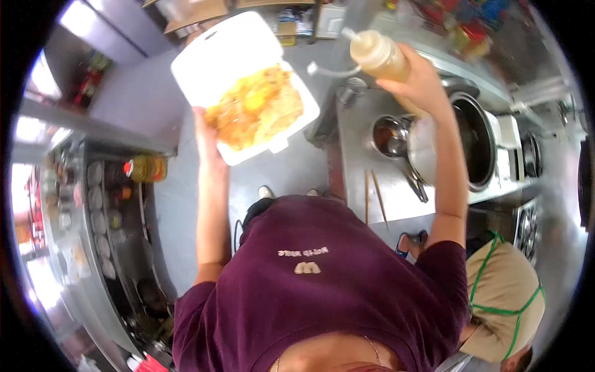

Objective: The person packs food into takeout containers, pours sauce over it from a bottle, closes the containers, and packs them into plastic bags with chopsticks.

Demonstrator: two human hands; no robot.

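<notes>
My left hand [211,144] is closed on the edge of an open white foam takeaway box [226,53], holding it up over the floor. Inside lies cooked food [257,111], orange-yellow, like noodles or shredded pieces, with a bright yellow patch on top. My right hand [416,80] is wrapped round a squeeze bottle [378,53] of pale yellowish content. The bottle is tilted, its white nozzle pointing up and left, apart from the box. A loose white cap strap [334,72] hangs beside it.
On the steel table [356,149] at right are a metal bowl [389,137] of dark reddish content, a pair of chopsticks [367,197] and a large pot [474,142]. An oil jug [147,168] stands at left by shelves. A co-worker in a tan top [505,291] is at lower right.
</notes>
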